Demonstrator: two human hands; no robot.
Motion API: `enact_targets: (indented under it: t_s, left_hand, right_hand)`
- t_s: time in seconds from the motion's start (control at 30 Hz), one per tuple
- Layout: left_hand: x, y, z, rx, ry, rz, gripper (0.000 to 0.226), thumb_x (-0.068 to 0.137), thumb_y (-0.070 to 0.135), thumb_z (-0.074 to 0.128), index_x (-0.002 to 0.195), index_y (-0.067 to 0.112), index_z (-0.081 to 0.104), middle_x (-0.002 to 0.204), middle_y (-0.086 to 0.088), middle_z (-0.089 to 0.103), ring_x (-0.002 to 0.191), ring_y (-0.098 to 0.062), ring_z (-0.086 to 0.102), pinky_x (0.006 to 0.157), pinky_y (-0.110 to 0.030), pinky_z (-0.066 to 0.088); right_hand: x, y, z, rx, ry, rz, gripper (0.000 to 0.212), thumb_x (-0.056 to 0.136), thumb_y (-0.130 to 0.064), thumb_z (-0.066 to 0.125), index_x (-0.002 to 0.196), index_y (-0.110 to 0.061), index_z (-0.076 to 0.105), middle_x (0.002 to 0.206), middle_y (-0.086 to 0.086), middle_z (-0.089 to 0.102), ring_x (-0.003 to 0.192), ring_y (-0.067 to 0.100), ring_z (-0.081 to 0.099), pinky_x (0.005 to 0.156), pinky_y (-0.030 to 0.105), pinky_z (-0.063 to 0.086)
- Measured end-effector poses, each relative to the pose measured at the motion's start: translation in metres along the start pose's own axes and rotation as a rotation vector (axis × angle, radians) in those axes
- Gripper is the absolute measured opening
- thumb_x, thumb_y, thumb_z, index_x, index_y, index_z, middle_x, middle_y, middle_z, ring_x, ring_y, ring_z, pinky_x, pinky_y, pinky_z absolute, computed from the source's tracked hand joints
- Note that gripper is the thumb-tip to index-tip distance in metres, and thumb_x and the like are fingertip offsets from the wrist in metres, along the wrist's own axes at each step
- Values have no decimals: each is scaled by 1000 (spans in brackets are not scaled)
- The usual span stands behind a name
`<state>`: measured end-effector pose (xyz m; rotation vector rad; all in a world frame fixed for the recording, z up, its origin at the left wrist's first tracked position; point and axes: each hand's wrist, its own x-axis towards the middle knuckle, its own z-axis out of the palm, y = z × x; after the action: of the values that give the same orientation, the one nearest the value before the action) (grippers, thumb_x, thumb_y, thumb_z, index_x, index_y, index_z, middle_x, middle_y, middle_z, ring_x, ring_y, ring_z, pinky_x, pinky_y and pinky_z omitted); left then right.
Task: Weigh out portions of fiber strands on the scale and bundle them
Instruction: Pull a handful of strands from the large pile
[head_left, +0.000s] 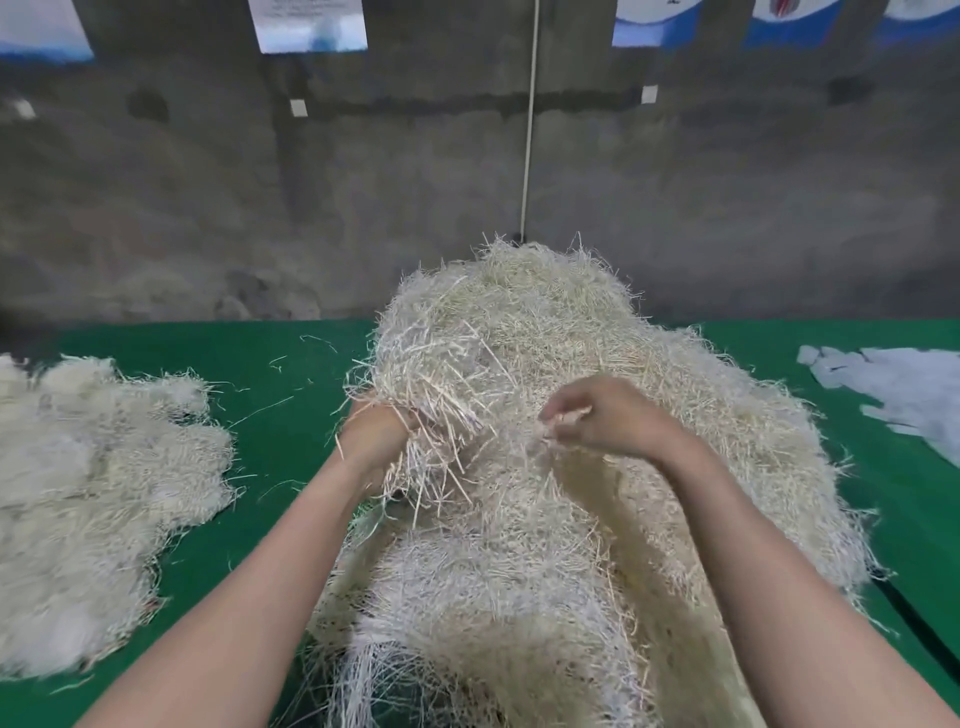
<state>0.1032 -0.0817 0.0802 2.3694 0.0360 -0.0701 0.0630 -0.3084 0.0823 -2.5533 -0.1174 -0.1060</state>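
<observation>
A big mound of pale straw-coloured fiber strands (571, 353) lies on the green table (270, 415), filling the middle of the view. My left hand (376, 431) grips a raised clump of strands at the mound's left side, its fingers buried in the fibers. My right hand (602, 415) rests on top of the mound, with fingers curled and pinching a few strands between thumb and fingertips. No scale shows in the view.
A second, flatter heap of fibers (93, 493) covers the table's left side. Pale grey-white strips (898, 384) lie at the right edge. A rough concrete wall (208, 208) stands behind the table, with a white cord (529, 130) hanging down it.
</observation>
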Motion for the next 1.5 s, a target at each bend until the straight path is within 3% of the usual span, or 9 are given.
enact_targets:
  t_s: [0.1, 0.2, 0.37, 0.57, 0.73, 0.9, 1.13, 1.33, 1.5]
  left_hand:
    - [-10, 1, 2, -125, 38, 28, 32, 92, -2, 44, 65, 15, 45, 69, -3, 44, 52, -12, 47, 45, -21, 41]
    - [-25, 5, 5, -311, 139, 224, 35, 82, -17, 43, 61, 11, 47, 57, -1, 46, 36, -3, 43, 35, -14, 34]
    - [-64, 21, 13, -348, 237, 425, 49, 92, 10, 54, 139, 5, 39, 139, -12, 44, 132, -18, 41, 112, -27, 29]
    - [-102, -7, -17, -397, 24, 718, 73, 78, 2, 62, 137, 36, 37, 147, 5, 32, 135, -10, 31, 108, -15, 29]
    - [-111, -35, -58, -1133, 295, 277, 32, 84, 21, 60, 115, 26, 61, 117, 3, 66, 101, -13, 56, 97, -36, 44]
    - [-124, -50, -72, -1057, -231, 67, 62, 71, 83, 41, 125, 54, 47, 128, 20, 55, 118, -9, 54, 107, -54, 31]
    - [-134, -103, -78, -1515, -222, -46, 53, 83, 59, 50, 102, 15, 73, 102, -13, 72, 93, -27, 69, 67, -37, 57]
    - [-124, -158, -87, -1444, 213, -447, 23, 98, 27, 46, 104, 10, 60, 93, -12, 60, 73, -18, 63, 46, -30, 50]
    - [-125, -164, -88, -1005, 85, -258, 76, 77, 26, 69, 138, -5, 35, 137, -21, 45, 124, -27, 49, 98, -36, 40]
  right_hand:
    - [-4, -39, -25, 469, 454, -52, 26, 85, -33, 64, 109, -25, 61, 114, -4, 61, 101, 9, 59, 89, 38, 52]
    - [-18, -74, -8, 820, 151, -146, 97, 65, -66, 64, 145, -47, 11, 155, -13, 8, 137, 10, 18, 106, 43, 25]
    - [-27, -113, 47, 892, 218, -27, 111, 43, -74, 73, 135, -62, 12, 156, -3, 16, 137, 17, 26, 109, 45, 28]
    - [-25, -109, 46, 1287, 350, 367, 92, 71, -48, 75, 143, -13, 29, 138, 18, 46, 120, 36, 51, 98, 53, 45]
    - [-35, -134, 47, 1251, 331, 309, 98, 71, -52, 73, 147, -11, 24, 143, 15, 41, 126, 35, 45, 104, 51, 39]
    - [-35, -186, 76, 1296, 232, 367, 79, 78, -47, 70, 139, -7, 39, 135, 15, 51, 121, 33, 50, 103, 48, 41]
    - [-54, -225, 161, 675, 445, 78, 68, 85, -20, 62, 143, -25, 26, 147, -5, 28, 123, 9, 38, 102, 38, 39]
    - [-97, -233, 218, 378, 283, -178, 81, 66, -79, 46, 135, -40, 27, 139, -18, 12, 123, -5, 4, 110, 35, 11]
    - [-97, -224, 195, 723, 123, -10, 117, 57, -58, 77, 141, -54, -3, 154, -14, -11, 143, 14, 3, 113, 46, 16]
